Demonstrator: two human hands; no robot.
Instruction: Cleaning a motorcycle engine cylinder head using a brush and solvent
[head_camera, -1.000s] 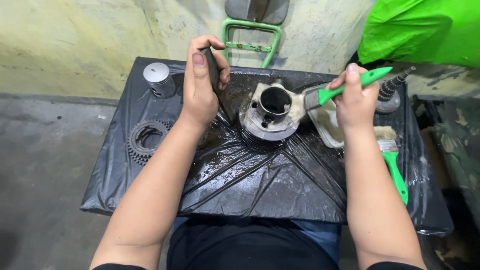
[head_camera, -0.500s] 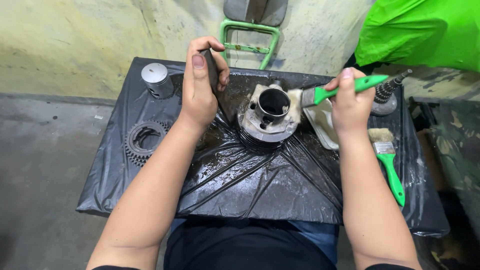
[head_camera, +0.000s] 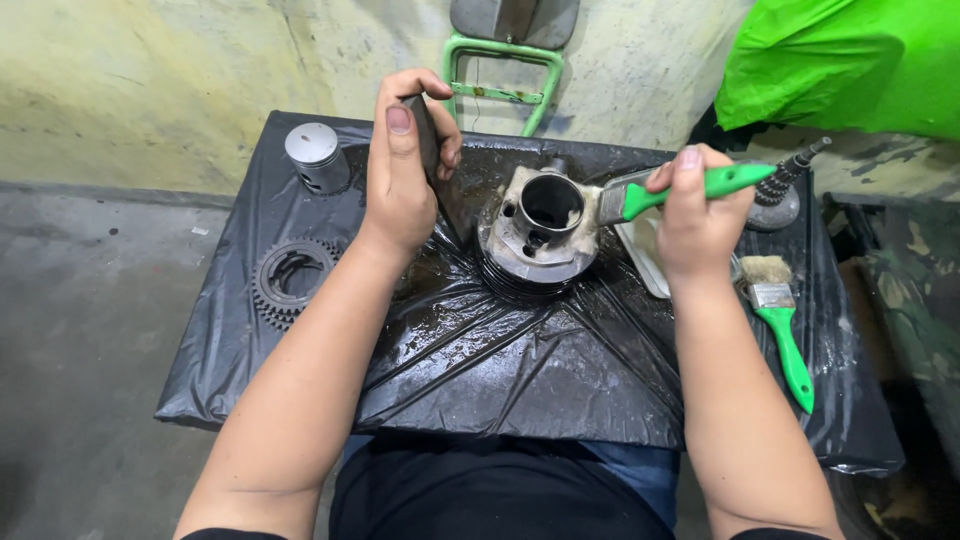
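Green-handled brushes number two: one (head_camera: 690, 188) gripped in the right hand (head_camera: 698, 215), one (head_camera: 780, 325) lying on the desk (head_camera: 500, 370). One cylinder (head_camera: 540, 225), one gear (head_camera: 290, 280), one piston (head_camera: 315, 155); left hand (head_camera: 405, 170) pinches a dark flat piece (head_camera: 425, 135).

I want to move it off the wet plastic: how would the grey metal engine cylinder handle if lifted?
The grey metal engine cylinder looks thick-walled, so probably heavy for its size. It sits on the oily black plastic sheet, so likely slippery. Its broad base suggests it would slide rather than tip.
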